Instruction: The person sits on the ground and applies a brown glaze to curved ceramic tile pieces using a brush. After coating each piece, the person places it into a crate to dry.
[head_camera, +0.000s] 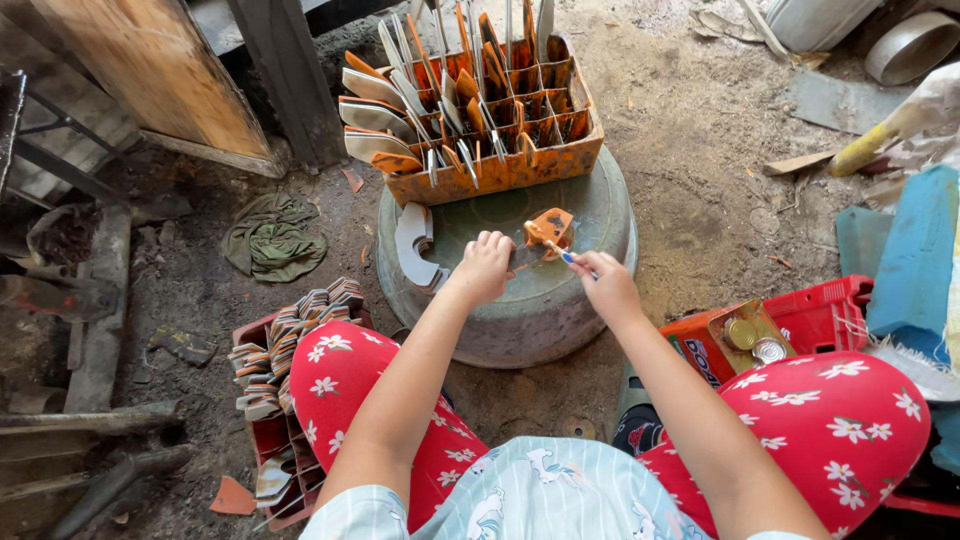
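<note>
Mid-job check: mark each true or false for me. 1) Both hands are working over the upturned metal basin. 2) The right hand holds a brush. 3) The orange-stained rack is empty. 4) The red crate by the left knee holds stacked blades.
1) True: left hand and right hand are over the basin.
2) True: a small brush touches the orange-painted blade.
3) False: the rack is full of upright blades.
4) True: the red crate holds stacked blades.

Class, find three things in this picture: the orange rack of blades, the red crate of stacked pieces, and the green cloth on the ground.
orange rack (500, 172), head view, front wall.
red crate (262, 438), head view, its near rim.
green cloth (268, 235), head view, middle of the crumpled fabric.
</note>
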